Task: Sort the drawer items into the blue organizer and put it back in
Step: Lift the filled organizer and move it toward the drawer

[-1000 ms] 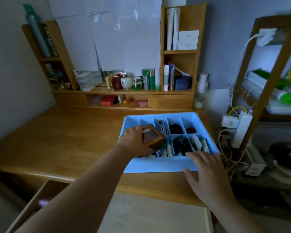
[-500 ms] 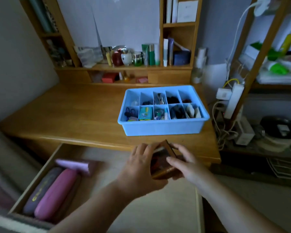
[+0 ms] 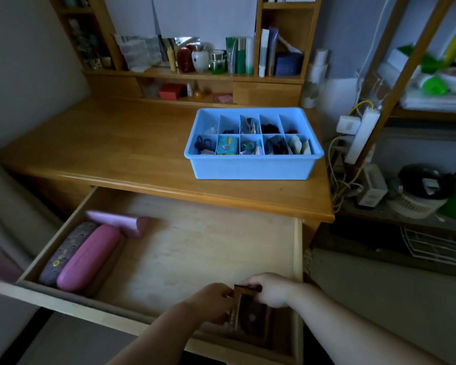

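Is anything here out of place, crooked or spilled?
Nothing is spilled or damaged. One oddity: the blue organizer stands on the desk, not in the open drawer, while both hands, left hand and right hand, hold a brown box upright in the drawer's near right corner.

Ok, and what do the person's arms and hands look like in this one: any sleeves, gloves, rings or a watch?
Both forearms are bare as far as the frame shows; no sleeve edge comes into view. The left hand and the right hand wear no gloves. No watch or bracelet shows on either wrist, and no ring can be made out, though the picture is dim and the fingers are partly hidden.
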Demonstrator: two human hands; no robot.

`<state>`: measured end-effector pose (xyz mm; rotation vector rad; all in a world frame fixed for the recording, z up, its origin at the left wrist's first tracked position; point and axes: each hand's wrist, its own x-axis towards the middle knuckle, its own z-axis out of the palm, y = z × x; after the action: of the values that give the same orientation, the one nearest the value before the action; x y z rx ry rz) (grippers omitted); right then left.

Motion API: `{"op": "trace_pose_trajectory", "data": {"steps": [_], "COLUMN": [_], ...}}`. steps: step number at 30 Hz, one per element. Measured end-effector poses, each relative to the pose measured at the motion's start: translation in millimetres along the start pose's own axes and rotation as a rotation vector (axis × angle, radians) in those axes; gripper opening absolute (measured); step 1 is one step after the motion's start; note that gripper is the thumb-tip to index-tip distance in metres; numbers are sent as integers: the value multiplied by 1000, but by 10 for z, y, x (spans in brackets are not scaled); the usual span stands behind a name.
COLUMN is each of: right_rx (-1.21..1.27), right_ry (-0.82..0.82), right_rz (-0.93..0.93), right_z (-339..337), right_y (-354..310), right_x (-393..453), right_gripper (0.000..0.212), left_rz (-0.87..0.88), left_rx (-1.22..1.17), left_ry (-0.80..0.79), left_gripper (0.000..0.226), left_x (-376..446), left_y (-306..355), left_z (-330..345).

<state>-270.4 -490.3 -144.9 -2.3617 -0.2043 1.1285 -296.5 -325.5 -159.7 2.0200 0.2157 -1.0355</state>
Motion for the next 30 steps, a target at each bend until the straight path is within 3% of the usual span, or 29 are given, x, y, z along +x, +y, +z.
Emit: {"op": "trace_pose_trajectory", "data": {"steps": [4, 7, 11, 14, 18, 21, 23, 24, 27, 30], "right_rx": [-327, -414, -442, -284, -42, -39, -68, -47, 124, 298], "right_ry": [147, 97, 103, 322, 867, 1286, 1442, 1444, 1206, 1081], "right_rz": [42, 81, -13, -204, -500, -584, -460, -350, -31, 84], "right_z": [0, -17, -192, -485, -1079, -1623, -1988, -2153, -2491, -2598], "right_y": [15, 72, 68, -56, -255, -334, -314, -270, -102, -17], "right_x": [-61, -118, -179, -231, -332, -341, -250, -176, 63, 167], "right_gripper": [35, 33, 41, 30, 20, 12, 10, 11, 20, 35], "left_rz": [-15, -33, 0, 197, 683, 958, 907, 783, 326, 271], "left_rx": [-65, -165, 2, 144, 100, 236, 347, 353, 238, 171], "left_ry": [-25, -137, -160, 118, 618, 966, 1127, 1150, 999, 905], "left_gripper": [13, 18, 26, 28, 17, 15, 23, 33, 55, 35], "left_x": [-43, -85, -92, -97, -203, -219, -98, -7, 249, 439], "left_y": [37, 85, 206, 382, 858, 1285, 1502, 1584, 1778, 1866], "left_z": [32, 82, 6, -283, -871, -1387, -1724, -1881, -2218, -2328]}}
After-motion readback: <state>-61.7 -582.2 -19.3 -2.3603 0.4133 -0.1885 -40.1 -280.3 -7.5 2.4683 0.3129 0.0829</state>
